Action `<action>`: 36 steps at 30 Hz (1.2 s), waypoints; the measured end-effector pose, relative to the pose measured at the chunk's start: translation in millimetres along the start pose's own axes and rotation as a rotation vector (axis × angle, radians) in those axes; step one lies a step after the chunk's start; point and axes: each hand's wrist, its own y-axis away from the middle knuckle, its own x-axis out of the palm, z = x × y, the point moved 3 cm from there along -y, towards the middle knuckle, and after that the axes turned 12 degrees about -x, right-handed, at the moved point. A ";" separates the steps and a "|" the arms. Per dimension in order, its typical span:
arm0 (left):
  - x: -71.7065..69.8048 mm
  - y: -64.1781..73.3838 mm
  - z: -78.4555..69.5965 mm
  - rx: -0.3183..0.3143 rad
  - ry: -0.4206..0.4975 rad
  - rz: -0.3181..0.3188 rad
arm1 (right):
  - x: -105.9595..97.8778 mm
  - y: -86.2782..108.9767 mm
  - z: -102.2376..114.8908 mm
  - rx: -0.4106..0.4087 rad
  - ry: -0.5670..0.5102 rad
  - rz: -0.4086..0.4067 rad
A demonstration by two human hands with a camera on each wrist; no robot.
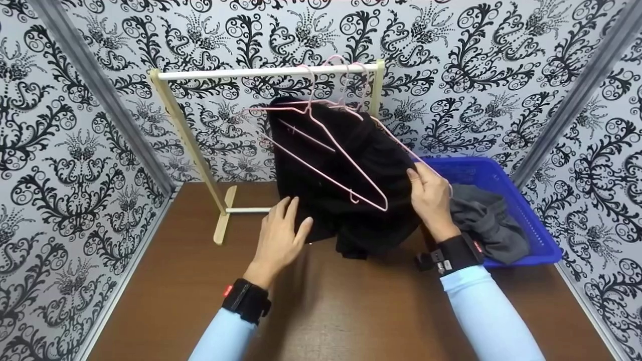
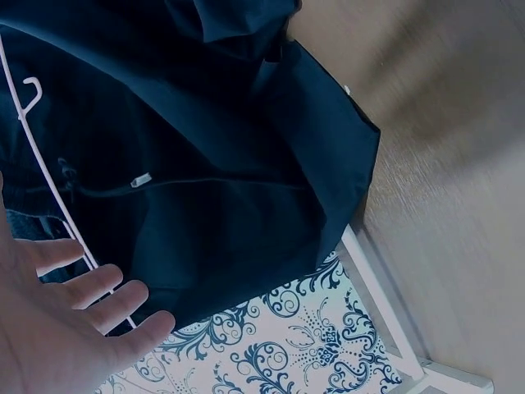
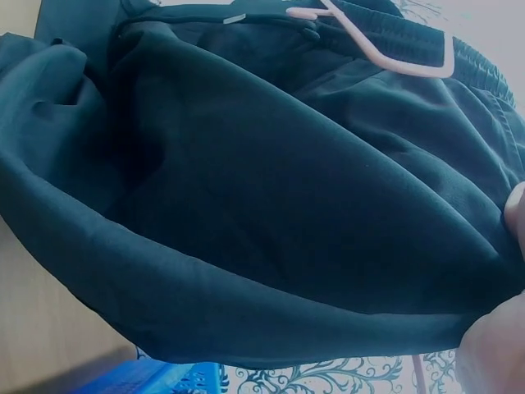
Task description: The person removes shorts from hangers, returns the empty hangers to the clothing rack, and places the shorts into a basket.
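Note:
Black drawstring shorts (image 1: 371, 230) hang in folds at the clothes rack, among pink hangers. The nearest pink hanger (image 1: 309, 106) crosses in front of the cloth. On the right, my right hand (image 1: 432, 193) pinches the side edge of the shorts, thumb on the near face. In the right wrist view the elastic waistband (image 3: 484, 70) shows at the upper right. Low on the other side, my left hand (image 1: 281, 233) is held with fingers extended beside the shorts. The left wrist view shows that hand (image 2: 74, 328) gripping nothing, near a hanger's bar.
The wooden rack has a white rail (image 1: 225, 73) carrying several hangers. At the right, a blue basket (image 1: 546, 254) holds a dark grey garment (image 1: 491, 220). All stand on a brown table (image 1: 331, 321) between patterned walls.

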 end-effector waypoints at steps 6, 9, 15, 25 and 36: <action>-0.5 0.8 0.2 0.002 -0.004 0.001 | -5.6 0.7 -2.6 0.009 0.013 -0.005; -0.6 1.1 0.1 0.001 -0.002 -0.002 | -7.8 2.4 -4.0 -0.032 0.006 -0.028; -0.4 1.8 0.2 -0.004 -0.003 -0.002 | -12.8 10.4 -8.3 -0.047 -0.004 -0.064; -0.4 3.1 0.5 -0.004 -0.001 -0.003 | -19.8 26.8 -15.4 -0.005 0.009 -0.089; -0.3 5.4 2.3 -0.014 0.003 0.024 | -25.6 45.3 -22.9 0.012 0.021 -0.099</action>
